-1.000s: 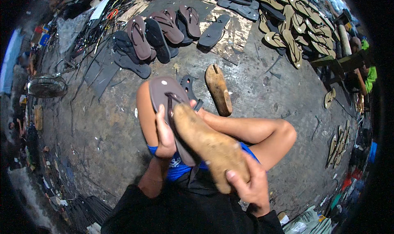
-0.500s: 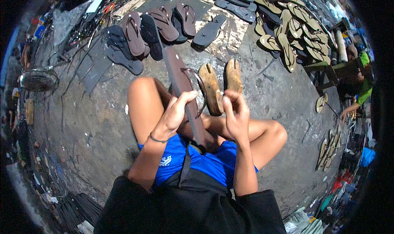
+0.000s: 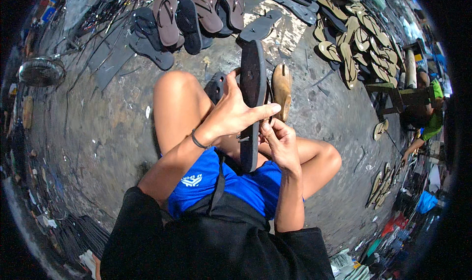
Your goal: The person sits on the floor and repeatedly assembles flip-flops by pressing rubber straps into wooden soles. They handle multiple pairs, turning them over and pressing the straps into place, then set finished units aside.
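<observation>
Upright between my knees stands a flip-flop (image 3: 253,83), its dark sole face turned toward me and a strap end poking out low on the left. My left hand (image 3: 231,110) grips it, with the thumb reaching across the sole to the right edge. At that right edge, my right hand (image 3: 281,145) is closed, fingertips pinched at the strap, which the sole mostly hides. Just beyond my hands is a wooden foot form (image 3: 281,86) with a slot in its tip. Part of a dark perforated shoe (image 3: 215,87) shows behind my left wrist.
Brown and black flip-flops (image 3: 167,19) lie in a row ahead on the left. A large pile of tan flip-flops (image 3: 361,39) covers the far right. Another person's green sleeve (image 3: 432,127) shows at the right, beside a wooden bench (image 3: 388,91). A fan (image 3: 42,72) stands at the left.
My hands have turned the flip-flop over from its brown face to its dark face and moved it right. My right hand has come in to its edge. One wooden form is now hidden.
</observation>
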The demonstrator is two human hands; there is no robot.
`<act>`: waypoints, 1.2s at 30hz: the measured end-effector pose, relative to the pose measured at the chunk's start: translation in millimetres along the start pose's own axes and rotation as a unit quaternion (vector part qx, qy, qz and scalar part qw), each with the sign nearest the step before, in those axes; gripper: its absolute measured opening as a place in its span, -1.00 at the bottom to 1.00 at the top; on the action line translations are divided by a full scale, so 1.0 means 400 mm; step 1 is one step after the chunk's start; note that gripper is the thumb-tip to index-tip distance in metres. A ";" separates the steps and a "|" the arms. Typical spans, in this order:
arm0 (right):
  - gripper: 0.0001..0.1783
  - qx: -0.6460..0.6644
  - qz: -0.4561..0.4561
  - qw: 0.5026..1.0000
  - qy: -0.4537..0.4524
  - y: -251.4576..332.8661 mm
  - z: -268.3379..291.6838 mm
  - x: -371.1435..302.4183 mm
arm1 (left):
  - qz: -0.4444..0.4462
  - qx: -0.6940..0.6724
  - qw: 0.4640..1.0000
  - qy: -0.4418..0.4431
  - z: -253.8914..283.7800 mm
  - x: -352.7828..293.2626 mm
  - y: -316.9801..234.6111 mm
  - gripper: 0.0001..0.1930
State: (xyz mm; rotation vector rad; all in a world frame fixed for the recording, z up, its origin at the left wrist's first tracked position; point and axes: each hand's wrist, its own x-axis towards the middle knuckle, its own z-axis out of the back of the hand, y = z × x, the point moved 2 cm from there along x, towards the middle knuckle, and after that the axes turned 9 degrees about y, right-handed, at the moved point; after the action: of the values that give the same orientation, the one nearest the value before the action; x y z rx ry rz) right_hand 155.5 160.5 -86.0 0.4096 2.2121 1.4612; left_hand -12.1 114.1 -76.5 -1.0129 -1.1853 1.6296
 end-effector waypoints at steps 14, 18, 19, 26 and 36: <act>-0.81 -0.041 -0.003 0.999 -0.026 0.024 -0.023 -0.019 | -0.023 -0.146 0.989 0.010 -0.006 -0.038 0.001 -0.42; -0.38 -0.236 0.161 0.932 -0.223 0.036 -0.027 -0.018 | 0.095 -0.402 0.910 0.044 0.020 -0.046 0.012 -0.56; -0.33 -0.218 0.152 0.946 -0.185 0.023 -0.033 -0.015 | 0.102 -0.401 0.910 0.022 0.010 -0.049 0.010 -0.55; -0.61 -0.291 0.150 0.916 -0.233 -0.008 -0.038 0.021 | -0.070 -0.297 0.951 -0.054 -0.056 -0.102 0.035 -0.01; -0.59 -0.512 0.167 0.799 -0.267 0.073 -0.034 0.050 | -0.022 -0.153 0.983 0.103 -0.063 -0.146 0.039 -0.05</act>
State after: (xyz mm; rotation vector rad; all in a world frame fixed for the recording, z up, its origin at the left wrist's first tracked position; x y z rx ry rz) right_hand 131.3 170.8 -58.7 0.7074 0.7247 2.1244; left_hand 26.5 62.7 -90.0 -1.3053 -1.3302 1.2966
